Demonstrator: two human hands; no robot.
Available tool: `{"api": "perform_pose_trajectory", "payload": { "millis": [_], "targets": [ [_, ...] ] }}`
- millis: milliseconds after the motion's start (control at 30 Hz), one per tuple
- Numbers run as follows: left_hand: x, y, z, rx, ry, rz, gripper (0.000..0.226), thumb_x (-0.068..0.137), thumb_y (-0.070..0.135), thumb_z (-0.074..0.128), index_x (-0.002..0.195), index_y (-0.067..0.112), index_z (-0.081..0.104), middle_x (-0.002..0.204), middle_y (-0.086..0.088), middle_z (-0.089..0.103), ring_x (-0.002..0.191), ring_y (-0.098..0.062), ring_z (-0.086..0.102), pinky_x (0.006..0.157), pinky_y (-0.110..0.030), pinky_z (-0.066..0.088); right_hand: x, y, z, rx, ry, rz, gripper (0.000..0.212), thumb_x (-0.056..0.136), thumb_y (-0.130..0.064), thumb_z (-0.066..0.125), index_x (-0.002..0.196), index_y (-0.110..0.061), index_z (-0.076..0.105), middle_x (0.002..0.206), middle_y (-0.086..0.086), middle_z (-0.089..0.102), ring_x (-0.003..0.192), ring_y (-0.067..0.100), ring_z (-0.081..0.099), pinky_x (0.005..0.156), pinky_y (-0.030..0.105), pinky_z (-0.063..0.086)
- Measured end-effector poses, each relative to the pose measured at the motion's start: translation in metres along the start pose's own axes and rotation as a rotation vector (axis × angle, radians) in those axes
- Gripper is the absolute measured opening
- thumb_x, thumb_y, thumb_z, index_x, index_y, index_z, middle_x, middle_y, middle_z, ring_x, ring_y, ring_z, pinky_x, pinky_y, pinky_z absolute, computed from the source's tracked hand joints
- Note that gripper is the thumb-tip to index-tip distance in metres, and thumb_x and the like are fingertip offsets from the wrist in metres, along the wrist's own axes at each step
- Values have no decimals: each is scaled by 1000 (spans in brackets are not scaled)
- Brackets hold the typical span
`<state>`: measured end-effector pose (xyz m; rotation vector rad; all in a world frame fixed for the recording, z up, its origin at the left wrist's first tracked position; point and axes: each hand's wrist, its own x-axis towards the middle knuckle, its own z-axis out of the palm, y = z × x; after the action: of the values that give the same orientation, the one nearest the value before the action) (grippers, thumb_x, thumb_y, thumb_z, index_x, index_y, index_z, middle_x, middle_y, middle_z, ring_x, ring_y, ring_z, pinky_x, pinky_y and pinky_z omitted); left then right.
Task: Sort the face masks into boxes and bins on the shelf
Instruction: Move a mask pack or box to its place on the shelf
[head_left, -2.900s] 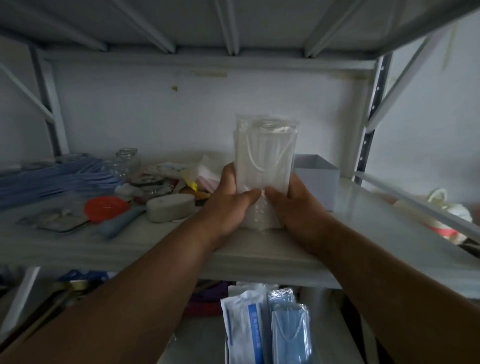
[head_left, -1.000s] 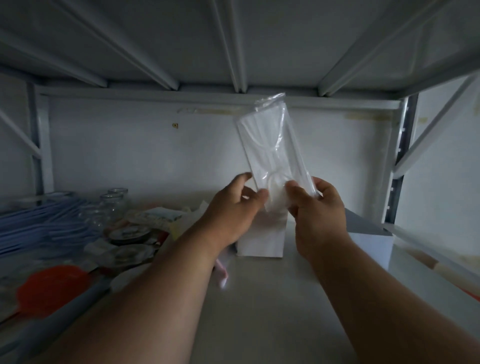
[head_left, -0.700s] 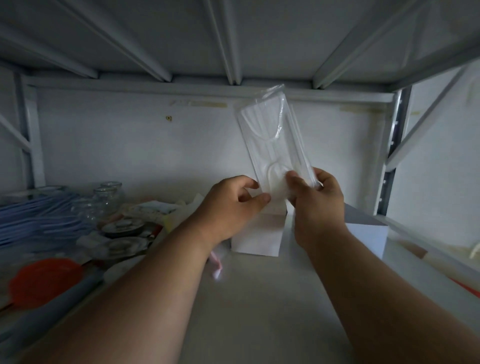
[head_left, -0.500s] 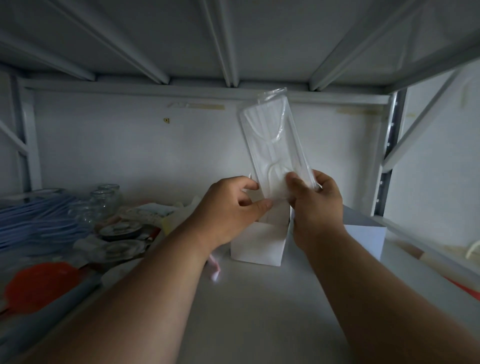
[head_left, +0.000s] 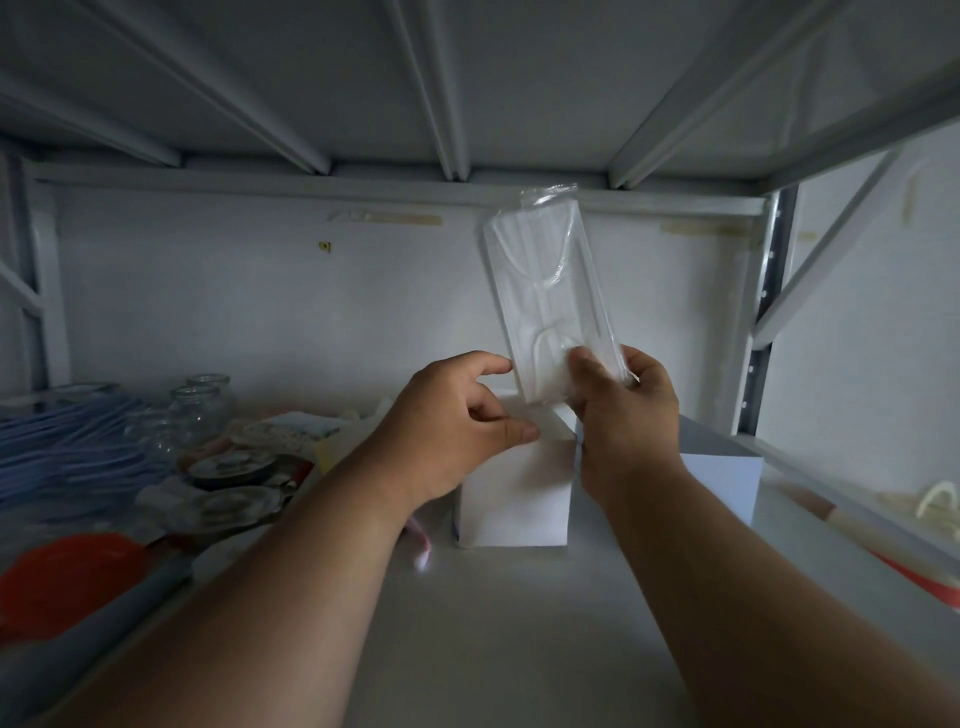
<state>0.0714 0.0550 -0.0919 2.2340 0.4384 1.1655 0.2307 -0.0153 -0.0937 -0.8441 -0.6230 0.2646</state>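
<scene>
A pack of white face masks (head_left: 545, 291) in clear plastic stands upright in the air, tilted a little to the left. My right hand (head_left: 623, 415) pinches its lower end between thumb and fingers. My left hand (head_left: 447, 426) sits just left of the pack with curled fingers, its thumb and fingers closed on the raised flap of a small white box (head_left: 514, 499). That box stands on the shelf directly under the pack. A second, grey-white open box (head_left: 719, 478) stands to its right, partly hidden behind my right forearm.
Loose blue masks (head_left: 62, 447) are piled at the left, beside glass jars (head_left: 200, 405), round lids and a red lid (head_left: 72, 571). The shelf board (head_left: 519, 649) stretches toward me. An upper shelf hangs low overhead. A steel post (head_left: 763, 322) stands at the right.
My left hand has let go of the pack's lower end and dropped to the white box's flap. My right hand keeps the pack raised, almost still.
</scene>
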Motion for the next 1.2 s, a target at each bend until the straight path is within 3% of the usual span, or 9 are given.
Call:
{"api": "perform_pose_trajectory", "payload": {
  "millis": [167,300,400,500,700,800,900,1067,1200],
  "targets": [
    [1,-5,2,30,129,40,77,83,42,90,149,28,54,84,9,75,71,-3,64,73,-14,48,-1,-2,0,-8,-7,-18,41,92,-17,84,128,-15,65,108,7,80,97,25,81,96,50,65],
    [2,-6,1,-2,317,157,61,92,42,81,147,41,53,108,14,59,87,-14,57,75,-25,54,-6,-1,1,-66,-56,-58,40,88,-23,86,123,-17,67,108,8,81,97,26,81,94,51,66],
    [4,-3,4,-20,309,257,54,98,42,73,149,38,58,128,14,50,105,-14,56,81,-20,53,-10,-3,1,-112,-111,-83,31,91,-22,86,116,-21,67,106,7,80,96,25,80,86,44,67],
    [8,-8,5,14,250,239,46,101,45,70,145,33,65,135,16,46,112,-10,56,85,-13,48,-13,-4,1,-160,-164,-126,27,94,-20,85,112,-23,66,103,4,79,91,21,80,78,36,64],
    [13,-10,4,-3,237,194,38,104,40,67,141,29,69,135,19,59,115,2,58,94,-10,46,-14,-1,2,-255,-226,-201,32,87,-33,90,107,-26,65,102,7,79,92,26,79,84,47,66],
    [13,-12,3,-79,202,103,39,100,47,70,137,34,71,132,23,66,111,-1,67,92,-19,56,-15,-1,1,-304,-253,-210,42,76,-51,89,104,-34,64,103,4,79,93,26,79,87,52,66],
    [12,-12,2,-175,186,37,40,96,46,77,134,34,73,118,14,77,101,-3,74,86,-22,60,-17,-1,-1,-320,-306,-197,46,77,-58,88,105,-32,63,103,6,79,94,28,79,87,55,65],
    [11,-10,4,-268,212,-43,36,91,46,81,123,29,78,97,9,81,86,-4,78,78,-20,61,-24,1,1,-342,-365,-199,29,99,-39,76,110,-17,61,95,0,75,74,3,72,70,29,59],
    [14,-13,6,-212,226,-82,29,92,50,81,112,30,79,102,11,80,89,-14,78,86,-37,64,-24,3,1,-332,-363,-186,22,104,-38,69,107,-17,63,92,-7,74,75,-3,69,68,18,53]
  ]
}}
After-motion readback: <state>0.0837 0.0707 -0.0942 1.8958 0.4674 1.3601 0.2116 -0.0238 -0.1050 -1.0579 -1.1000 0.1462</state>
